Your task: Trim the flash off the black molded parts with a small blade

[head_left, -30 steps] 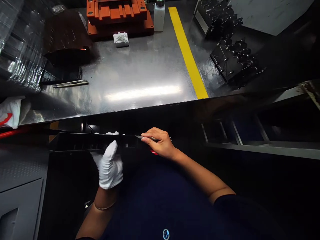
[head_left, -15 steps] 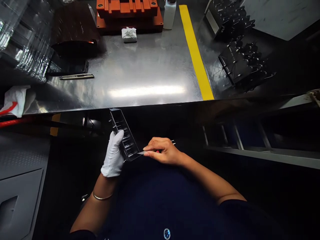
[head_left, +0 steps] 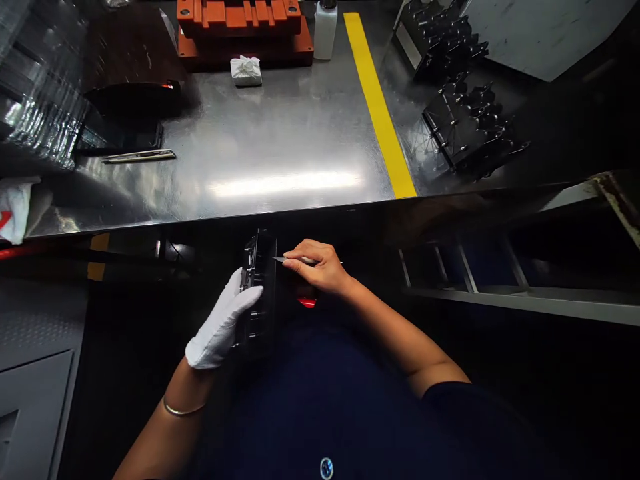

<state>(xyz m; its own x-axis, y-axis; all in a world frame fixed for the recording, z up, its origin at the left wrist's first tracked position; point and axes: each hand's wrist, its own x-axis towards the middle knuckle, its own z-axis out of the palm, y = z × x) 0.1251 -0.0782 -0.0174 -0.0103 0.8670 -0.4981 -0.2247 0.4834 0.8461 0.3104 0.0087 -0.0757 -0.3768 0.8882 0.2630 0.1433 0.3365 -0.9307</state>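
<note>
In a white glove, my left hand (head_left: pixel 216 328) grips a long black plastic part (head_left: pixel 269 290) with ribs inside, held nearly upright below the bench edge. The thumb lies over its near side; the other fingers are hidden behind it. My bare right hand (head_left: pixel 323 268) pinches a craft knife (head_left: pixel 279 259) with a pointed metal blade. Its tip is at the part's right edge, though whether it touches cannot be made out. Most of the knife's handle is covered by the fingers. A red shiny thing (head_left: pixel 307 302) shows just under the right hand.
A steel bench (head_left: pixel 280 133) lies ahead, marked with yellow tape (head_left: pixel 380 107). On it are an orange fixture (head_left: pixel 240 50), a white bottle (head_left: pixel 325 32), a folded tissue (head_left: pixel 246 71), a slim metal cutter (head_left: pixel 139 157) and black moulded parts (head_left: pixel 467 127). Clear plastic trays (head_left: pixel 43 127) stand left.
The black part has turned from slanted to nearly upright and shifted right. My right hand has moved up with the knife, from the part's lower end to higher along its right edge.
</note>
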